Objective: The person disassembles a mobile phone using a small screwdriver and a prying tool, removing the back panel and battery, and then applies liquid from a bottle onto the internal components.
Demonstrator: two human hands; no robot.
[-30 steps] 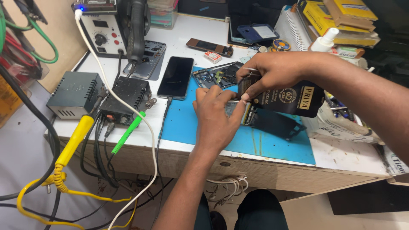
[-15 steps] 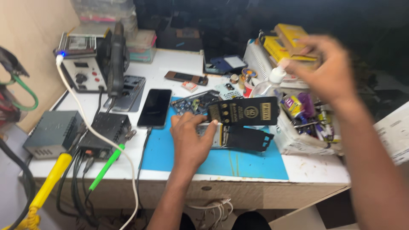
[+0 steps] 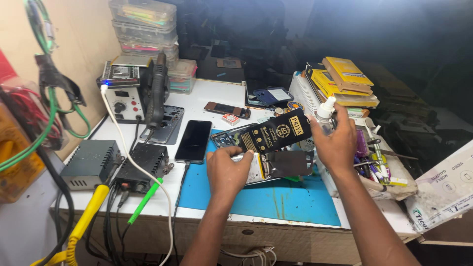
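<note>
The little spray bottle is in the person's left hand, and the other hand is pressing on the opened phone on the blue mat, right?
Not quite. The head view shows the spray bottle in the right hand; the left hand presses on the opened phone on the blue mat.

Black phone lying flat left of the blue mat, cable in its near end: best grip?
Pinch the black phone across its two long side edges, coming from above. It lies flat, screen up, on the white table, so only the thin edges offer purchase. Grip mid-body or toward the far end; a cable is plugged into the near end. The left hand is nearest.
</note>
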